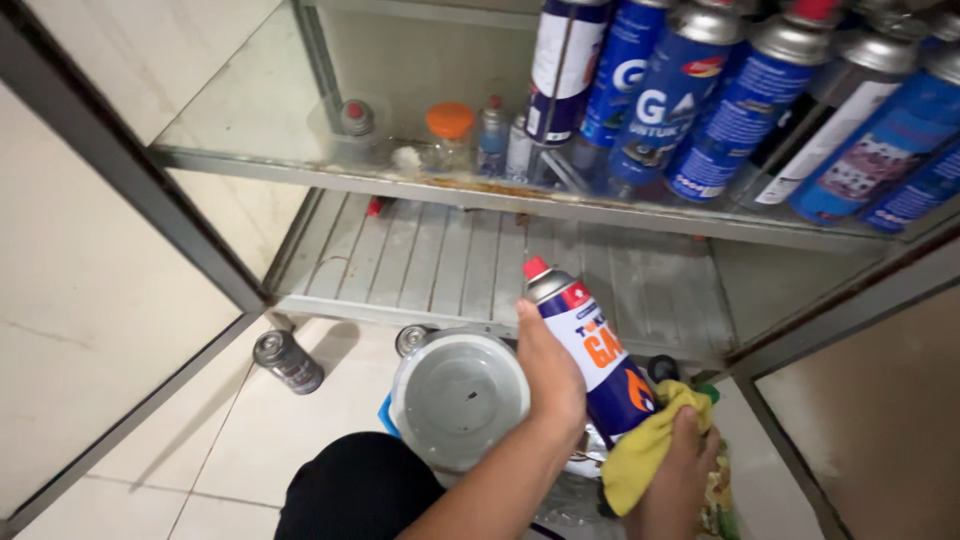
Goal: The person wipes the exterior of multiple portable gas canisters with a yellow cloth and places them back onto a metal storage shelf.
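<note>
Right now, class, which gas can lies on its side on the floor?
The small grey can on the floor tiles, left of the hands. The blue cans stand on the glass shelf; another is hand-held.

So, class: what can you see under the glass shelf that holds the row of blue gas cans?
Under the glass shelf lies a bare ribbed metal floor with one small red object at its back left. Its front right corner is covered by the gas can in the person's hands.

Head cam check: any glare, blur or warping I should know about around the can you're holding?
Head view: the gas can in the left hand is sharp; the right hand with the yellow cloth is slightly soft. Soft glare on the round metal lid. Wide-angle bending tilts the cabinet frame.
</note>
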